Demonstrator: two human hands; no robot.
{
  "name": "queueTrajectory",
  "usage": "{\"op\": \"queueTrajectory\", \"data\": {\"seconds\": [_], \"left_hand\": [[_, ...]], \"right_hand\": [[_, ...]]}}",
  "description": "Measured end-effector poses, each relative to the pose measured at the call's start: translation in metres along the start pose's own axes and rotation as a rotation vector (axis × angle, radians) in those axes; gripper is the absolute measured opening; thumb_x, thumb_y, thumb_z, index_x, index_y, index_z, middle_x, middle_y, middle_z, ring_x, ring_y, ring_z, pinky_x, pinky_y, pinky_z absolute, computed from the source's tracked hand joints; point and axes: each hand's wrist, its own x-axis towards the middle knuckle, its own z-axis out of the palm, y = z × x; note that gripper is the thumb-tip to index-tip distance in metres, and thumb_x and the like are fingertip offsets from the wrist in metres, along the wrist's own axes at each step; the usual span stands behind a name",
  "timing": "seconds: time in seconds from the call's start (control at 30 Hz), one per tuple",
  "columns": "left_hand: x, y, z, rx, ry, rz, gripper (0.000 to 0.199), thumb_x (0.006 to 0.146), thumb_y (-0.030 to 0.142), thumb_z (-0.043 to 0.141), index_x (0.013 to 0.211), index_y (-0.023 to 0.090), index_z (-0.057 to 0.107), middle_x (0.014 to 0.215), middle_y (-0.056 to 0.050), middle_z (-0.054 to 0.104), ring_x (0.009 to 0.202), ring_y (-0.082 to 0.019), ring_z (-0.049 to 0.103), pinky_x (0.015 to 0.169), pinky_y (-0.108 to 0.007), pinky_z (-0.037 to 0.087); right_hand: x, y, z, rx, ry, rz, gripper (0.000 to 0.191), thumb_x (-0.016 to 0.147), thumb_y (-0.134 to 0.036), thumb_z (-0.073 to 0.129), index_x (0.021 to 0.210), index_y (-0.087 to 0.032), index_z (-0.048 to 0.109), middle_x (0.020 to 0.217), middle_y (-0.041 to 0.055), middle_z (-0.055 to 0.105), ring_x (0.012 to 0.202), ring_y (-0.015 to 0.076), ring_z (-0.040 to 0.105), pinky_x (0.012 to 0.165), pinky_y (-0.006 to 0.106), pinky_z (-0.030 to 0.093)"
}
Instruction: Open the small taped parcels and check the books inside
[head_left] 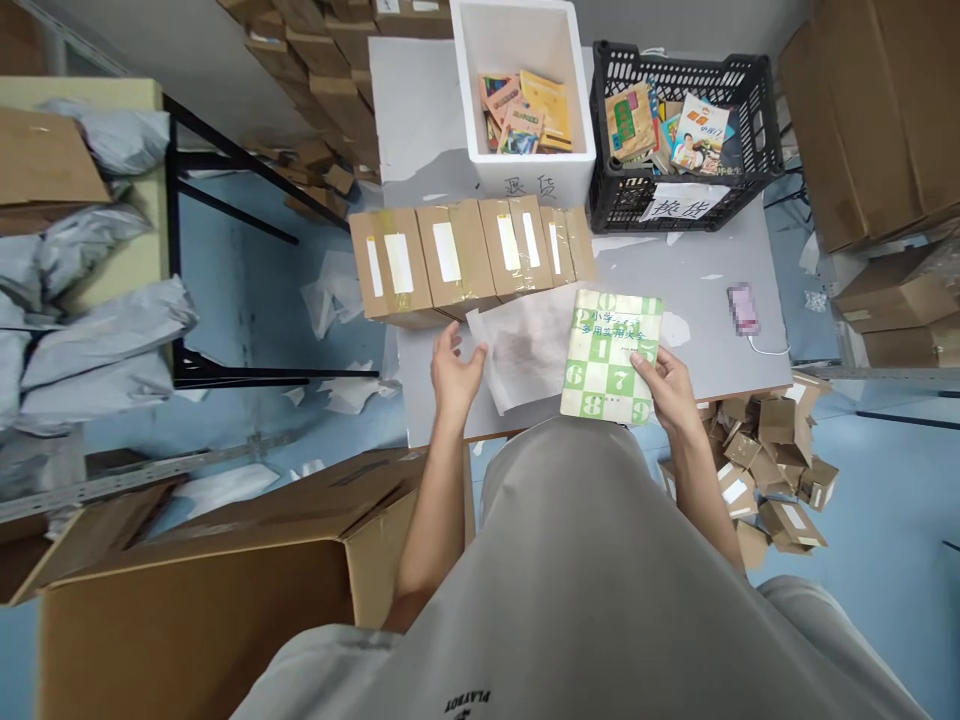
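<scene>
A green and white checkered book (612, 355) with large numbers on its cover is held up by my right hand (666, 388), thumb on the front at its right edge. My left hand (457, 372) holds nothing, thumb and fingers apart, just left of a translucent white wrapping sheet (525, 345). That sheet lies on the grey table (705, 345), partly behind the book. Behind the sheet stands a row of several taped cardboard boxes (457, 255) with white labels, the leftmost one just beyond my left hand.
A white foam bin (532, 175) and a black crate (675, 190), both with books, stand at the table's back. A pink phone (743, 308) with a cable lies right. A large open carton (195, 620) is lower left; small boxes (784, 430) lie piled on the floor right.
</scene>
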Motion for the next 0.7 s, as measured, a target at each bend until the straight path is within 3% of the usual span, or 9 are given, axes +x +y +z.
{"op": "queueTrajectory", "data": {"seconds": [0.07, 0.13, 0.3, 0.4, 0.5, 0.7], "left_hand": [[-0.011, 0.014, 0.010, -0.020, -0.021, 0.080, 0.046, 0.080, 0.025, 0.092, 0.124, 0.022, 0.080, 0.144, -0.013, 0.078, 0.137, -0.030, 0.074, 0.121, -0.042, 0.057], [-0.028, 0.031, 0.022, -0.098, -0.104, 0.092, 0.033, 0.086, 0.031, 0.089, 0.117, 0.023, 0.085, 0.132, -0.011, 0.083, 0.130, -0.029, 0.077, 0.120, -0.042, 0.059], [-0.065, 0.057, 0.047, -0.201, -0.293, 0.109, 0.012, 0.088, 0.035, 0.088, 0.095, 0.025, 0.088, 0.119, -0.009, 0.087, 0.124, -0.029, 0.080, 0.117, -0.045, 0.061], [-0.073, 0.055, 0.048, -0.271, -0.330, 0.038, 0.015, 0.084, 0.036, 0.093, 0.088, 0.024, 0.086, 0.116, -0.009, 0.087, 0.120, -0.030, 0.081, 0.115, -0.046, 0.063], [-0.076, 0.049, 0.043, -0.353, -0.362, -0.109, 0.028, 0.083, 0.044, 0.097, 0.099, 0.024, 0.088, 0.113, -0.009, 0.087, 0.115, -0.030, 0.081, 0.108, -0.045, 0.065], [-0.075, 0.037, 0.031, -0.484, -0.411, -0.258, 0.043, 0.071, 0.046, 0.106, 0.098, 0.022, 0.083, 0.108, -0.007, 0.088, 0.101, -0.024, 0.083, 0.088, -0.034, 0.066]], "right_hand": [[0.000, 0.003, 0.003, -0.003, -0.017, 0.007, 0.070, 0.078, -0.078, 0.096, 0.123, -0.025, 0.082, 0.131, 0.0114, 0.088, 0.124, 0.0388, 0.084, 0.106, 0.056, 0.072], [0.001, 0.004, 0.007, -0.002, -0.037, 0.011, 0.069, 0.079, -0.078, 0.096, 0.122, -0.026, 0.082, 0.131, 0.0110, 0.088, 0.124, 0.0386, 0.084, 0.105, 0.056, 0.072], [0.005, 0.002, 0.015, 0.017, -0.080, 0.029, 0.070, 0.078, -0.077, 0.097, 0.124, -0.026, 0.083, 0.128, 0.0094, 0.089, 0.127, 0.0385, 0.083, 0.110, 0.057, 0.070], [0.006, -0.001, 0.018, -0.011, -0.104, 0.021, 0.071, 0.079, -0.078, 0.096, 0.126, -0.027, 0.084, 0.131, 0.0096, 0.088, 0.131, 0.0377, 0.081, 0.112, 0.056, 0.069], [0.006, -0.003, 0.022, -0.031, -0.123, 0.022, 0.071, 0.079, -0.079, 0.095, 0.127, -0.027, 0.084, 0.132, 0.0095, 0.088, 0.131, 0.0371, 0.081, 0.113, 0.055, 0.069], [0.000, -0.004, 0.033, -0.014, -0.131, 0.011, 0.069, 0.078, -0.076, 0.097, 0.124, -0.027, 0.084, 0.130, 0.0090, 0.089, 0.126, 0.0367, 0.083, 0.111, 0.055, 0.070]]}}
